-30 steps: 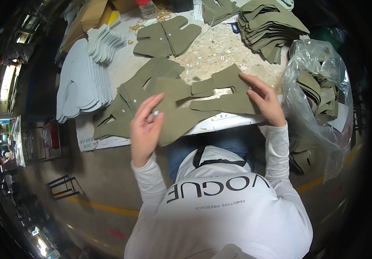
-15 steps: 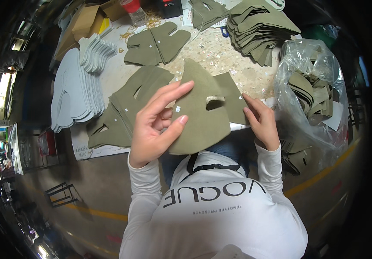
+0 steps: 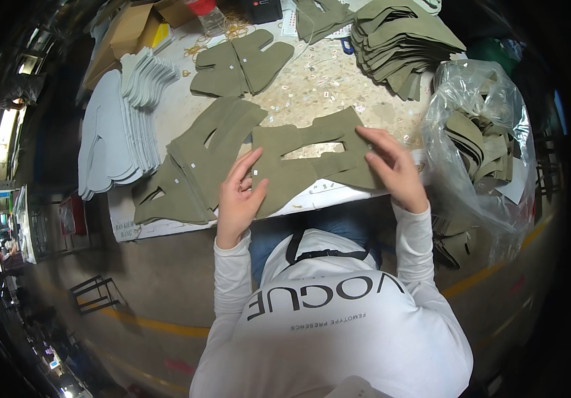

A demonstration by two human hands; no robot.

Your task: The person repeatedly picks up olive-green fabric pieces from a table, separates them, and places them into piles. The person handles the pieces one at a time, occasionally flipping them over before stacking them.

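An olive-green cut fabric piece [image 3: 298, 162] with a slot in its middle lies flat at the near edge of the table [image 3: 166, 119]. My left hand [image 3: 239, 196] pinches its left end, where a small white sticker sits. My right hand [image 3: 395, 166] presses down on its right end with the fingers spread. Just to the left lies a stack of similar olive pieces [image 3: 196, 162].
Light grey cut pieces [image 3: 110, 142] are piled at the table's left. More olive pieces [image 3: 240, 63] lie at the back, with a tall olive stack [image 3: 401, 43] at the back right. A clear plastic bag [image 3: 481, 142] of olive pieces stands at the right. Cardboard boxes [image 3: 133, 30] sit far left.
The olive piece was lifted and turned between my hands half a second ago; now it lies flat on the table edge, with both hands on its ends.
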